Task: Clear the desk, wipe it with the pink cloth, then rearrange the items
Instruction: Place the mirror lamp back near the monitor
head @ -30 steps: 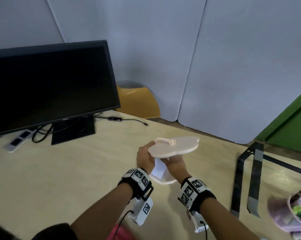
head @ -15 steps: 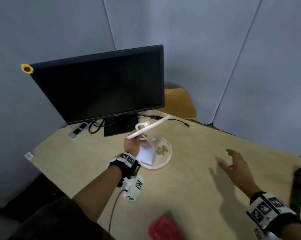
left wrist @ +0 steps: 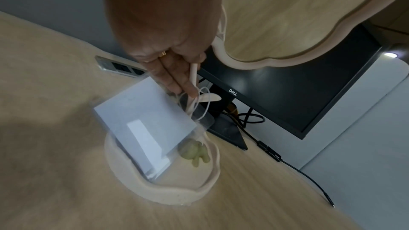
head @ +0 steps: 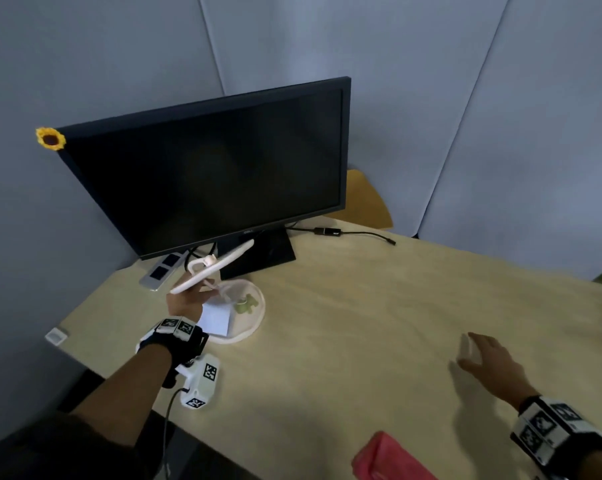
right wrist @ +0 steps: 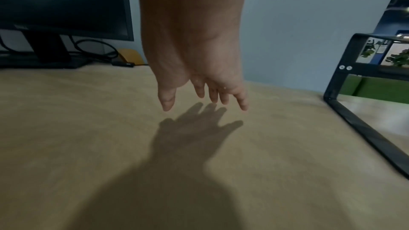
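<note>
My left hand (head: pixel 185 301) grips the stem under the tilted, cream, cloud-shaped top plate (head: pixel 216 268) of a small two-tier stand just in front of the monitor. In the left wrist view my left hand (left wrist: pixel 168 41) also pinches a white cord beside the stem, under the top plate (left wrist: pixel 287 15). The base dish (head: pixel 258 323) (left wrist: pixel 168 193) holds a white card in a clear sleeve (left wrist: pixel 146 125) and a green figurine (left wrist: pixel 193 151). My right hand (head: pixel 486 362) (right wrist: pixel 199 85) hovers open above the bare desk, holding nothing. The pink cloth (head: pixel 389 457) lies at the near edge.
A black monitor (head: pixel 206 174) with a sunflower (head: pixel 50 138) on its corner stands at the back left, beside a power strip (head: pixel 162 270) and cables (head: pixel 330 232). A black metal frame (right wrist: pixel 354 111) stands at the right. Grey partitions enclose the desk (head: pixel 361 323).
My right hand let go of the stand and moved off to the right. My left hand carried the stand left to the monitor's foot, with the top plate tilting.
</note>
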`<state>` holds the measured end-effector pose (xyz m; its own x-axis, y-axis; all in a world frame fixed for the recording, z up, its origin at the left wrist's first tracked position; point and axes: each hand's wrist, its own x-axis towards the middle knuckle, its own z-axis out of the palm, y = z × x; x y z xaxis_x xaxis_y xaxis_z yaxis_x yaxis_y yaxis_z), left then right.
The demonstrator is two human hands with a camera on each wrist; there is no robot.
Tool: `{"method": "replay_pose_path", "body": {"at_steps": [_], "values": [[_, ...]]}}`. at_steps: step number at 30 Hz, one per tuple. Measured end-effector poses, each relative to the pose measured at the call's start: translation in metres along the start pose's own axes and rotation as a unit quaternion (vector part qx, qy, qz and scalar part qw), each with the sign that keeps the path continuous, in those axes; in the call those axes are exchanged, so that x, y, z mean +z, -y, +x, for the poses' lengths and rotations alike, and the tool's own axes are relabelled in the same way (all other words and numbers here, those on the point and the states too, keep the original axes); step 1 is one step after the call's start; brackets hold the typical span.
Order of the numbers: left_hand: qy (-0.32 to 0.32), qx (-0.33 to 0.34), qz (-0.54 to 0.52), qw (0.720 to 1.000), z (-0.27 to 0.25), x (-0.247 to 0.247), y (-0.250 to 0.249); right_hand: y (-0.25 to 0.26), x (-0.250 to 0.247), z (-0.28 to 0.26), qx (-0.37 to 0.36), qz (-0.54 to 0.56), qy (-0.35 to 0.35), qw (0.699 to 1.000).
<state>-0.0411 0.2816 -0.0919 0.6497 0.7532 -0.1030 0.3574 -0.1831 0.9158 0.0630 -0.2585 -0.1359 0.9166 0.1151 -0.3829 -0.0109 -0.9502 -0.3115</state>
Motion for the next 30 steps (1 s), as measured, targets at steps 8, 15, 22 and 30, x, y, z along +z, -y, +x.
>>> {"method": "replay_pose_path", "body": {"at_steps": [8,15,22,30], "values": [[-0.024,-0.003,-0.106,0.994,-0.003,0.005,0.012,-0.005,0.028,-0.029,0.026,-0.059,0.046,0.997],[-0.174,-0.013,0.072,0.982,-0.07,0.03,-0.007,0.0,0.012,-0.048,0.018,-0.036,0.052,0.998],[-0.174,-0.094,0.09,0.976,-0.158,0.099,-0.052,-0.019,-0.043,-0.063,-0.022,-0.033,-0.02,0.999],[0.169,0.091,0.053,0.98,-0.248,0.277,-0.137,-0.095,-0.133,-0.083,-0.073,0.02,-0.241,0.968]]}}
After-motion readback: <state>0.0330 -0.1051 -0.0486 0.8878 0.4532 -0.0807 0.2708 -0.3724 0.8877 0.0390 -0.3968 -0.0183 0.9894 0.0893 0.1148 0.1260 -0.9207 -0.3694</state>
